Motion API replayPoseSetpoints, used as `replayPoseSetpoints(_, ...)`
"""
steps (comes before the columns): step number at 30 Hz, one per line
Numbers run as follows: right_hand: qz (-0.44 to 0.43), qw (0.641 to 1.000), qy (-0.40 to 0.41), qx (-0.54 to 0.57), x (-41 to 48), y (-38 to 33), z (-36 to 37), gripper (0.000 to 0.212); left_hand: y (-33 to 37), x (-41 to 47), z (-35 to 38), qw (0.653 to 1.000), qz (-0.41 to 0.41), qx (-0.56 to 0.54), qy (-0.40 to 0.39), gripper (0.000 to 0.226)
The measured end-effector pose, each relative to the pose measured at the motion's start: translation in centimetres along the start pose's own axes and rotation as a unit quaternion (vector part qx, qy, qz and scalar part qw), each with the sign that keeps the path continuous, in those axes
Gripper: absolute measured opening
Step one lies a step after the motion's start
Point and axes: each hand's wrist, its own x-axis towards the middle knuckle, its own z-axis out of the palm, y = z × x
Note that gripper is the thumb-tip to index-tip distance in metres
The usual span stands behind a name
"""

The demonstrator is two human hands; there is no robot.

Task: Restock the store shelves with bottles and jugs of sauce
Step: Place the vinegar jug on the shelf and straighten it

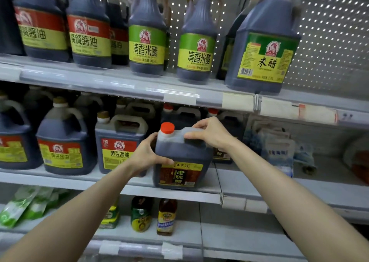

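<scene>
Store shelving fills the view. Nearest, the lowest shelf [219, 229] carries only a few small bottles [166, 216]. At the front edge of the middle shelf [259, 184] is the red-capped jug [183, 152]. The left hand [143, 156] clasps its left side and the right hand [209, 134] grasps its top handle. I cannot tell whether its base rests fully. Behind it stand matching jugs [220, 155], and soy jugs [119, 148] line the left. Farther up, the top shelf [119, 84] looks largely stocked with vinegar jugs [263, 48]. The bare stretches at the right ends suggest that restocking is partway through.
</scene>
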Motion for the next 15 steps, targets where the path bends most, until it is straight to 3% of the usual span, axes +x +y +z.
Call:
replayPoseSetpoints(5,0.011,1.000,0.010,-0.008,2.5,0.9,0.9,0.049,-1.1,1.8,-0.9,0.999,-0.025,-0.011,-0.021,0.088)
replayPoseSetpoints(15,0.048,0.998,0.039,0.013,5.0,1.8,2.9,0.046,-3.1,2.4,-1.2,0.998,-0.017,-0.041,-0.033,0.060)
